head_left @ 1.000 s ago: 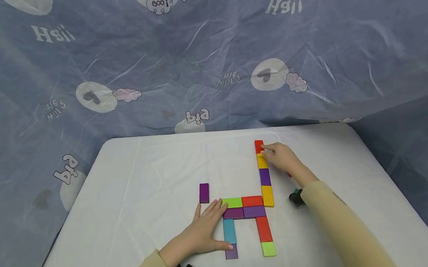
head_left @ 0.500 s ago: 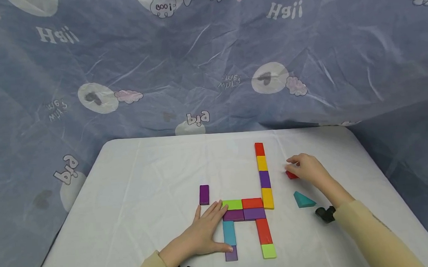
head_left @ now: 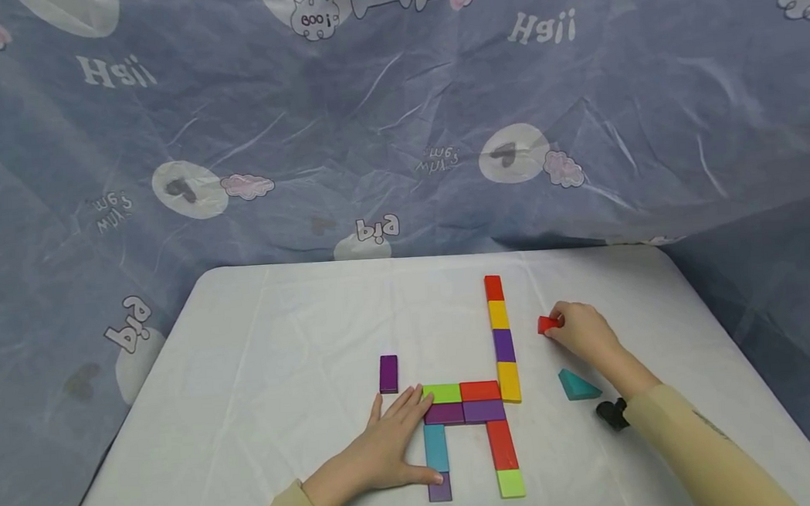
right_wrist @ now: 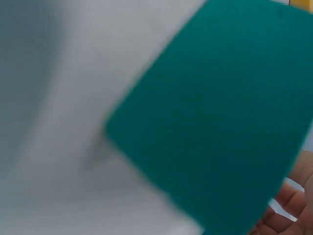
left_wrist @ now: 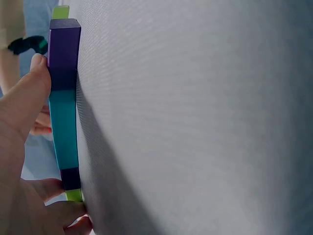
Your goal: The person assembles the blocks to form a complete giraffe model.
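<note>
My right hand pinches a small red block between thumb and fingers at the table's right side. My left hand lies with fingers spread along the left side of a flat figure of coloured blocks. Its fingertips touch the green block, and its thumb touches the purple block below the blue block. In the left wrist view, the thumb presses beside the purple block. A teal wedge block lies just below my right hand; it fills much of the right wrist view.
A column of yellow, purple and red blocks rises from the figure's right end. One loose dark purple block lies beyond my left fingers. White cloth covers the table, with a patterned blue sheet behind it.
My right hand has left the top of the column, moved right and towards me, and now holds the red block there. The teal wedge has come into view. My left hand stays in place.
</note>
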Available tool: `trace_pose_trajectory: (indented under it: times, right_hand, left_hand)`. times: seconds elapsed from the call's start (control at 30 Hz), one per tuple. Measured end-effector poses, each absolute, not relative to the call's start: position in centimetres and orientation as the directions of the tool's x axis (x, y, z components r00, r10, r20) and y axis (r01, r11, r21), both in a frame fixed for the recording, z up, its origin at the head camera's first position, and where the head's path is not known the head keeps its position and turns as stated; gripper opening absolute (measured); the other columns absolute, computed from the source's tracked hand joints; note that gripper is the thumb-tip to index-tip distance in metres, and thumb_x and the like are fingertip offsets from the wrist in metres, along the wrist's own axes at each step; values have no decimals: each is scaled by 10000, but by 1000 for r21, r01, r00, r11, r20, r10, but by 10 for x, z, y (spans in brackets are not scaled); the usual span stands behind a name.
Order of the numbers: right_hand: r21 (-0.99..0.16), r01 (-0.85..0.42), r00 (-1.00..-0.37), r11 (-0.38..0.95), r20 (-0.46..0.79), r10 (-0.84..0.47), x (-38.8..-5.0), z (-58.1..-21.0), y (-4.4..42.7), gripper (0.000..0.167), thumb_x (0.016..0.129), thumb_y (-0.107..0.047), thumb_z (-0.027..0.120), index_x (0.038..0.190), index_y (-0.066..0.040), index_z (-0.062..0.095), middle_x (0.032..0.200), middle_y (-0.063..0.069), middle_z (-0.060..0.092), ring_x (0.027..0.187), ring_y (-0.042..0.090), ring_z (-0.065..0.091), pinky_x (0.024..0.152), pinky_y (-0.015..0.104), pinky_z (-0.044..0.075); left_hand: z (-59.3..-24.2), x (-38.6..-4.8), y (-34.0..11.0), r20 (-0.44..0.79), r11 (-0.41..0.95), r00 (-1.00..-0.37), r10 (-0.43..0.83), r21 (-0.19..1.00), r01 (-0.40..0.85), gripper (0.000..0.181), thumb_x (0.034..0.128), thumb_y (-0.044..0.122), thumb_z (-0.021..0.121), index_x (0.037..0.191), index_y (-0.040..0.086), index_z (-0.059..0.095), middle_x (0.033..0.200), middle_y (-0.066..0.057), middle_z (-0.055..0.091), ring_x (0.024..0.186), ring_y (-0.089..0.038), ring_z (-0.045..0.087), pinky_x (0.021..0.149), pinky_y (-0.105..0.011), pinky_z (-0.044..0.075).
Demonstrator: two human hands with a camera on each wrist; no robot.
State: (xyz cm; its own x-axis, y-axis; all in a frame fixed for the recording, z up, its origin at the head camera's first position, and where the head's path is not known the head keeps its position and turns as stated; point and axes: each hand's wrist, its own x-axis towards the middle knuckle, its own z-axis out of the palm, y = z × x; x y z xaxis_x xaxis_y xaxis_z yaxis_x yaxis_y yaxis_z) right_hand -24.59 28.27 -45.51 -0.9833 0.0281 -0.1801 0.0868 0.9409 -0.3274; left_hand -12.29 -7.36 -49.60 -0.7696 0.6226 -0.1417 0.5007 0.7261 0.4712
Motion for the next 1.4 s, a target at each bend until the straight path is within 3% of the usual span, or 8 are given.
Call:
trace_pose_trajectory:
  times: [0.47, 0.73, 0.9, 1.07, 1.27, 1.4]
  right_hand:
    - [-300, 126, -988, 946, -125, 92, -295, -458, 267, 353, 894, -214, 733, 1053, 81, 622, 907, 212, 622, 812, 310, 539, 837, 424, 537]
    - [-263, 111, -994, 958, -24, 109, -300, -466, 259, 313, 907, -225, 716, 964, 53, 582, 833, 193, 592, 720, 290, 535, 746, 416, 548]
    - [-299, 153, -988, 942, -17, 155, -297, -461, 250, 265, 926, -214, 685, 955, 45, 633, 834, 190, 645, 708, 288, 553, 742, 406, 551]
    - [-284, 163, -986, 945, -77, 147, -297, -453, 239, 320, 945, -224, 638, 1096, 51, 700, 972, 214, 709, 788, 307, 596, 813, 439, 562]
    - [-270, 127, -991, 954, -83, 109, -299, -458, 234, 487, 962, -303, 605, 1329, 16, 587, 1235, 268, 638, 1049, 394, 604, 928, 505, 531]
    - [-275, 117, -992, 954, -87, 96, -305, -462, 233, 557, 975, -357, 580, 1388, 13, 528, 1297, 286, 592, 1108, 428, 576, 938, 528, 518]
  left_hand:
    - [-495, -122, -73, -148, 723, -764, 628, 475, 502, 1109, 751, 718, 678, 1580, 143, 217, 1651, -105, 175, 1531, -274, 159, 1144, -711, 58]
    - [-495, -120, -73, -147, 724, -764, 628, 471, 504, 1103, 755, 713, 681, 1580, 145, 218, 1651, -100, 179, 1532, -269, 157, 1145, -709, 67]
    - [-492, -120, -74, -148, 727, -768, 623, 472, 498, 1100, 756, 707, 684, 1578, 137, 225, 1650, -105, 180, 1531, -271, 160, 1145, -709, 65]
    - [-491, -122, -75, -140, 730, -774, 618, 467, 499, 1101, 755, 708, 683, 1576, 129, 230, 1648, -110, 184, 1528, -278, 169, 1145, -708, 65]
    - [-495, -123, -75, -124, 721, -770, 626, 468, 511, 1106, 754, 718, 674, 1578, 133, 223, 1647, -117, 181, 1526, -287, 174, 1136, -720, 69]
    - [-496, -123, -74, -121, 715, -767, 631, 475, 513, 1100, 759, 714, 674, 1579, 135, 222, 1648, -113, 181, 1528, -284, 168, 1130, -728, 72]
